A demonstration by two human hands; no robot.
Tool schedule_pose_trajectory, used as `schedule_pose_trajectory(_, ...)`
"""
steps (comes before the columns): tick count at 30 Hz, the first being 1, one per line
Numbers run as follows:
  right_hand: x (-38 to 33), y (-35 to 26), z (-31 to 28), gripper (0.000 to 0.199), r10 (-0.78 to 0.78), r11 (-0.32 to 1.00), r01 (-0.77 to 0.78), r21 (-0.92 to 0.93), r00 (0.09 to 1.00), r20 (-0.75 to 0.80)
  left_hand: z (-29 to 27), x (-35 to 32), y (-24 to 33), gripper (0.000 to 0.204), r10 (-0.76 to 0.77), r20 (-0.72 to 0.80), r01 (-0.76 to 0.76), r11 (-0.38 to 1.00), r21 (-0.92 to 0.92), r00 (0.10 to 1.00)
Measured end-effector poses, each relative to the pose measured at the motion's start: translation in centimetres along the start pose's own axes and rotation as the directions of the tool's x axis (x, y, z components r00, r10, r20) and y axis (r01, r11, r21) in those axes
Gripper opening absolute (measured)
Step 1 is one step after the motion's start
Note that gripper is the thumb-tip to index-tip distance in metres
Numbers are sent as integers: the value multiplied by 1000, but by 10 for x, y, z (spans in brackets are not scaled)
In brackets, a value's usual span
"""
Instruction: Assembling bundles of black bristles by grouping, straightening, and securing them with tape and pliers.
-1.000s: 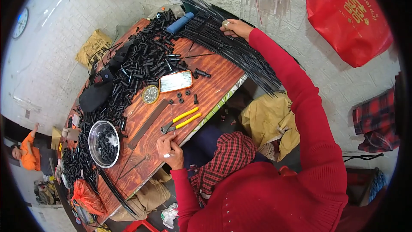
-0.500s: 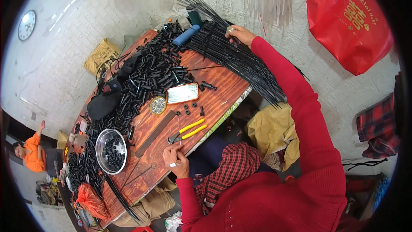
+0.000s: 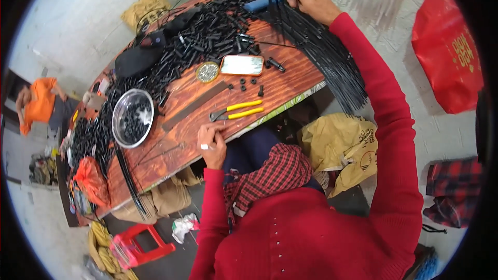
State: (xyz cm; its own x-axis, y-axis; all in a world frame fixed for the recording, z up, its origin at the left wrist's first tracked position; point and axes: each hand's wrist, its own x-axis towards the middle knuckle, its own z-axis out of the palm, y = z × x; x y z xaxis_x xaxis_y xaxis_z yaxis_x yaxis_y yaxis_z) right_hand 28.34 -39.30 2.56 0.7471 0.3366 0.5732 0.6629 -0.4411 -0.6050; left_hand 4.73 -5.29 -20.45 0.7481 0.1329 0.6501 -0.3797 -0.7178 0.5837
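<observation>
My right hand [image 3: 314, 1] reaches to the far end of the table, over a long bundle of thin black strips [image 3: 324, 54]. Its fingers are curled and closed; what lies between them is hidden, and a pale wrap shows on one finger. My left hand [image 3: 211, 145] rests at the table's near edge with its fingers bent together, a white wrap on one of them. Any small thing in that pinch is too fine to make out. Just beyond it lie yellow-handled pliers [image 3: 236, 110] and a flat dark bar [image 3: 193, 106].
Black tubular parts [image 3: 207, 36] are heaped along the table's far side. A metal bowl [image 3: 118, 127] holds small black pieces. Near the middle stand a rectangular tin [image 3: 242, 65] and a round dish [image 3: 207, 72]. A red stool [image 3: 161, 251] is on the floor; a person in orange [image 3: 40, 101] is far left.
The view has shifted, so the table sits higher and a red stool shows. My right hand stays by the black strips, my left at the edge. The person in orange has changed posture.
</observation>
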Motion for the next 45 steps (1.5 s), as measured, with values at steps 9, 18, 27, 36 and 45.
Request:
schedule_pose_trajectory(9,0,-80,103,25,-104,928,39,371,982,156,-9,3,34,15,-255,147,292,878,-379,956)
schedule_pose_trajectory(18,-5,-160,193,37,-27,714,-161,681,966,257,-12,20,71,40,-271,247,366,682,-633,930)
schedule_pose_trajectory(27,7,-225,235,29,-149,556,40,830,987,53,-36,79,76,64,-249,142,271,621,-736,958)
schedule_pose_trajectory(36,5,-243,252,24,-195,458,53,888,980,42,-53,91,38,48,-17,-155,-44,923,-382,988)
schedule_pose_trajectory(45,-21,-202,284,21,-10,452,-74,889,996,87,-29,41,-26,54,-397,180,394,565,-725,900)
